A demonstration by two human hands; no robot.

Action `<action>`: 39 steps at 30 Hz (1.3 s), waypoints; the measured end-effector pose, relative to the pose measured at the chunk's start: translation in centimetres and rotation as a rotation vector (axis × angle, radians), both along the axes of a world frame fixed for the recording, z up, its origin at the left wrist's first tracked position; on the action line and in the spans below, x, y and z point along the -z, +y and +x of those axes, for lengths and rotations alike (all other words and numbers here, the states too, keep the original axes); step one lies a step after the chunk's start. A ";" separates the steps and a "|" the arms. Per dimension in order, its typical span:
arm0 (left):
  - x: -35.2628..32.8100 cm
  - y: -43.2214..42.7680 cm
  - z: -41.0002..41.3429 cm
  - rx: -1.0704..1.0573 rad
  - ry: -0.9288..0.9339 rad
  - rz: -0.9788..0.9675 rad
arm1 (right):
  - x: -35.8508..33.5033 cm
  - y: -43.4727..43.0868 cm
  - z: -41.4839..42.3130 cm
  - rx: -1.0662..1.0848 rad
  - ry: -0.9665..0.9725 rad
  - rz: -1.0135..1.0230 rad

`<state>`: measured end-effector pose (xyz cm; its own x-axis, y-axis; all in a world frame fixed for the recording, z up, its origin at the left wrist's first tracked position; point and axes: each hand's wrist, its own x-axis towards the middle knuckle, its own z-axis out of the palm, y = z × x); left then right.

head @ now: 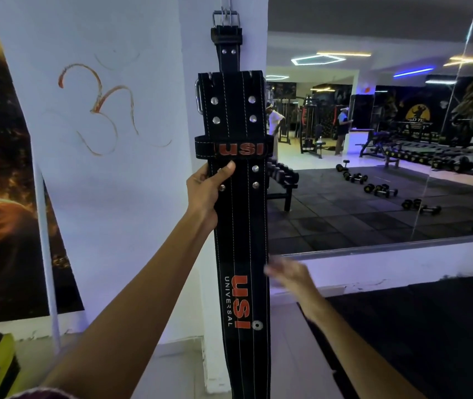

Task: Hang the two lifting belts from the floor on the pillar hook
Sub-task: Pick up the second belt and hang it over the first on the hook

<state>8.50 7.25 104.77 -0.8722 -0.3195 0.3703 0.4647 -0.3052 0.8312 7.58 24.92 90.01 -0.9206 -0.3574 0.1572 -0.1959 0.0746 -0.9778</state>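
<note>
A narrow black lifting belt (pixel 227 50) hangs against the white pillar (pixel 120 197), its steel buckle (pixel 225 18) up at the top edge of the view; the hook itself is out of sight. In front of it a wide black belt (pixel 241 234) with orange "USI" lettering stands upright, its top below the buckle of the first. My left hand (pixel 208 187) grips this wide belt at its left edge, just under the keeper loop. My right hand (pixel 288 272), blurred, is beside the belt's right edge with fingers spread, holding nothing.
A big wall mirror (pixel 387 139) to the right reflects the gym: dumbbells on a dark mat, benches, machines and two people far off. A dark poster (pixel 2 168) covers the wall at left. Black floor matting (pixel 431 341) lies at lower right.
</note>
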 end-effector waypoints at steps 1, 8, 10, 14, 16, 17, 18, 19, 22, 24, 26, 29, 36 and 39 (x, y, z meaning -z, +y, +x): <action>0.3 0.0 0.0 0.001 -0.008 -0.007 | -3.0 -0.5 -0.4 0.035 0.044 -0.108; 2.9 0.8 0.1 0.038 0.027 -0.172 | -13.8 -4.7 -2.4 0.118 0.048 -0.513; 6.4 -0.4 0.4 0.075 -0.001 -0.372 | -13.4 -4.7 -2.3 0.147 0.013 -0.558; 15.0 -2.3 1.3 0.226 -0.312 -0.747 | -13.1 -4.3 -2.6 0.208 0.019 -0.546; 14.2 -2.2 0.5 0.169 -0.288 -0.669 | -13.1 -4.4 -2.5 0.212 0.026 -0.537; 13.0 -1.8 0.2 0.138 -0.256 -0.574 | -13.1 -4.5 -2.6 0.211 0.028 -0.541; 11.9 -1.2 0.0 0.128 -0.216 -0.460 | -13.3 -4.6 -2.7 0.209 0.033 -0.552; 11.4 -0.8 0.0 0.109 -0.185 -0.382 | -13.6 -4.6 -2.8 0.208 0.040 -0.563; 15.8 -0.5 1.1 0.103 -0.256 -0.490 | -13.8 -4.3 -3.3 0.211 0.062 -0.576; 19.8 -1.3 1.8 0.164 -0.415 -0.743 | -13.5 -4.1 -3.6 0.207 0.068 -0.562; 19.5 -2.1 1.1 0.188 -0.470 -0.943 | -12.6 -4.0 -4.1 0.191 0.066 -0.548; 12.2 -1.1 0.4 0.165 -0.278 -0.656 | -11.9 -4.0 -4.5 0.163 0.045 -0.527; 4.2 1.2 -0.3 -0.011 -0.101 -0.183 | -11.4 -3.3 -4.6 -0.006 0.139 -0.461; 3.3 2.0 -0.4 0.002 -0.092 0.001 | -9.0 -2.5 -3.9 -0.005 0.196 -0.329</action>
<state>8.09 9.20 101.47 -0.9032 -0.3183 0.2879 0.3855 -0.3065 0.8703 3.67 22.41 99.06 -0.8602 -0.2629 0.4370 -0.3810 -0.2384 -0.8933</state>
